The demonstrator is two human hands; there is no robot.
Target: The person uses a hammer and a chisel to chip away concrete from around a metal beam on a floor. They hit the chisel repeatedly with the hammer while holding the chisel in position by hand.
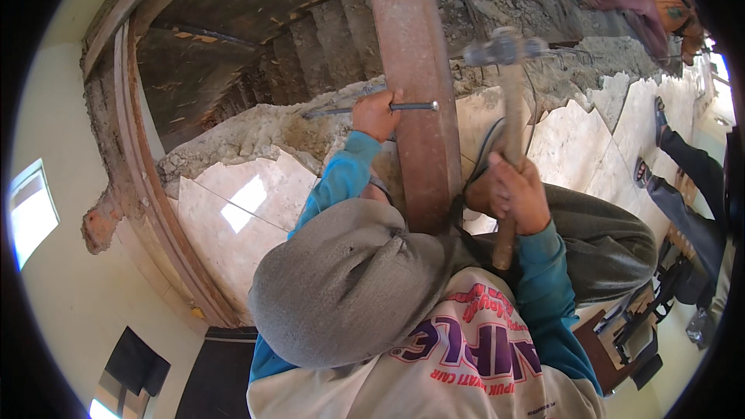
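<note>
While a metal rod is gripped in the left hand, fingers closed, a hammer is held upright in the right hand, fingers wrapped tight

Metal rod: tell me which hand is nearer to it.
Left. The left hand is closed around the metal rod; the right hand is off to the rod's right and closer to the person's body, gripping the hammer.

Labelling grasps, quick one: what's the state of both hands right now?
Left hand: closed, holding a metal rod.
Right hand: closed, holding a hammer by its handle.
</note>
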